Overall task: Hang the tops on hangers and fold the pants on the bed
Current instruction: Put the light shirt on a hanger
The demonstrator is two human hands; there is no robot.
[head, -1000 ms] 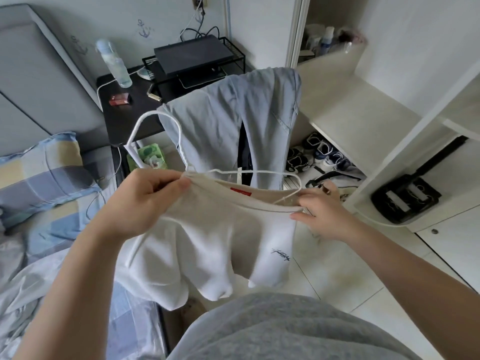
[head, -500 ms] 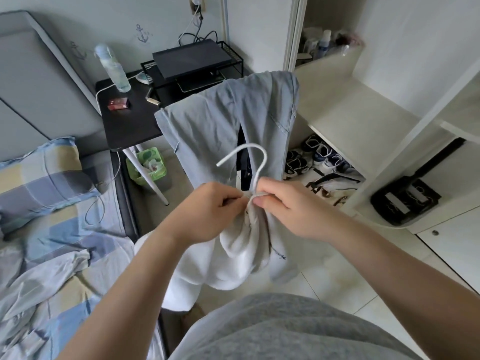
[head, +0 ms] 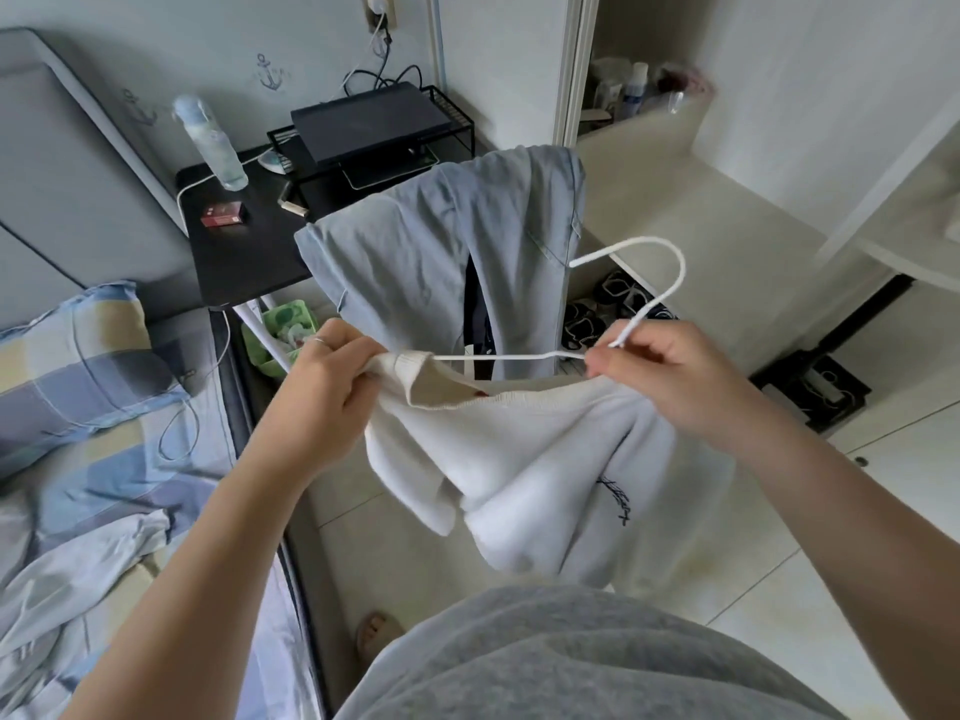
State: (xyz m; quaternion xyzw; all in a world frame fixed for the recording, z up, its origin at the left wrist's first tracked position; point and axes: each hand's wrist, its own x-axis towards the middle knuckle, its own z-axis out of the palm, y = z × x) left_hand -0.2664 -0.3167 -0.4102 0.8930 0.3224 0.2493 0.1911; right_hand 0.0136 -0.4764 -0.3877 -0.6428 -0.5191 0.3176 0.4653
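Two hands, left hand (head: pixel 322 387) and right hand (head: pixel 670 376), grip white top (head: pixel 524 459) on hanger (head: pixel 670 272).

A white knit sweatshirt (head: pixel 540 459) with a small dark chest logo hangs bunched in mid-air, a thin white wire hanger (head: pixel 493 357) partly inside its neckline; pale blue jeans (head: pixel 415 262) hang draped behind

Top (head: pixel 519 459) is hanging between left hand (head: pixel 322 387) and right hand (head: pixel 670 376). Hanger (head: pixel 498 357) is lying across its neck opening, hook rising above the right hand. Pants (head: pixel 415 262) are hanging just behind the top. Desk (head: pixel 234 252) is standing behind-left, carrying bottle (head: pixel 210 142) at rear left and rack (head: pixel 453 112) at rear right. Bed (head: pixel 104 459) is lying left, pillow (head: pixel 78 366) resting on it beside the desk. Shoes (head: pixel 597 314) are sitting on the floor behind the right hand.
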